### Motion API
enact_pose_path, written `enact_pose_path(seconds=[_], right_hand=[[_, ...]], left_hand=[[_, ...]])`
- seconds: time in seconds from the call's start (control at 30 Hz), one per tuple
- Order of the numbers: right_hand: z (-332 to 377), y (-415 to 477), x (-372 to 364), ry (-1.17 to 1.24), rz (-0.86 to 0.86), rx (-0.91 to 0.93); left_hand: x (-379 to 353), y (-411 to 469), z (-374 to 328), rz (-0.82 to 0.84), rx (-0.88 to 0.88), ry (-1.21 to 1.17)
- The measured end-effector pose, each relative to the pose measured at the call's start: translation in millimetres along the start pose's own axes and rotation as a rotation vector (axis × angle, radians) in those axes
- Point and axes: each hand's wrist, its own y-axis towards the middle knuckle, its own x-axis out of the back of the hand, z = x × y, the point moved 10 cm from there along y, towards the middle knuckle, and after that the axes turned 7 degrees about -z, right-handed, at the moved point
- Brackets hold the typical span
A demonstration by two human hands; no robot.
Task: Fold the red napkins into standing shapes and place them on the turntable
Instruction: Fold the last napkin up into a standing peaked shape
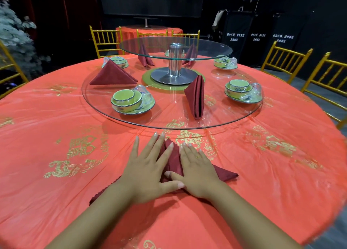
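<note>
**Both palms flat on the napkin**

The left hand and right hand lie side by side on a red napkin spread on the red tablecloth, just short of the glass turntable. The fingers of both are straight and slightly fanned, pressing the cloth down and gripping nothing. The thumbs point inward, their tips close together. Both forearms reach in from the near edge. On the turntable, a tent-shaped napkin sits left and a tall folded napkin stands right.
</note>
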Motion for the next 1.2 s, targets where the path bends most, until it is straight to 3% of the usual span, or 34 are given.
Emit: enact_pose_path(seconds=[0.13,0.23,0.43,0.83,0.97,1.03,1.13,1.2], right_hand=[[-1,0,0,-0.015,-0.022,0.005],[0,-1,0,-0.024,-0.027,0.009],[0,-1,1,-0.029,-0.010,0.010],[1,-2,3,-0.004,-0.038,0.019],[3,-5,12,-0.010,-0.083,-0.001],[9,-9,30,-0.050,-0.185,0.016],[32,-21,62,-0.049,-0.362,0.131],[44,-29,61,-0.061,-0.270,0.175]], left_hand=[[-11,-31,-7,0.089,0.092,-0.066],[-24,-48,-6,0.164,0.036,-0.088],[-6,-69,19,0.083,-0.074,-0.084],[-11,-102,63,0.155,0.043,-0.246],[10,-95,68,-0.019,0.159,-0.404],[25,-93,68,-0.144,0.152,-0.379],[32,-88,69,-0.189,0.215,-0.445],[32,-84,68,-0.177,0.253,-0.526]])
